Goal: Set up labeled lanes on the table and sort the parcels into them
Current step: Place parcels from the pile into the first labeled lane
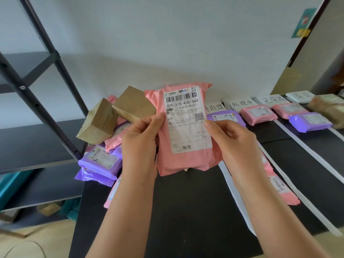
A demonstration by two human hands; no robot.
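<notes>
Both hands hold the pink parcel (pixel 186 162) upright above the black table (pixel 186 211). The left hand (pixel 141 138) pinches its left edge and the right hand (pixel 232 138) its right, with the shipping label (pixel 186 118) facing the person. Held by its edges, the slick mailer could slip, or a misread label could send it to the wrong lane. White tape strips (pixel 234 198) divide the tabletop. Handwritten cards (pixel 242 104) line the far edge by a white wall, and brown boxes (pixel 98 123) heap at far left beside a dark shelf rack (pixel 37 142).
</notes>
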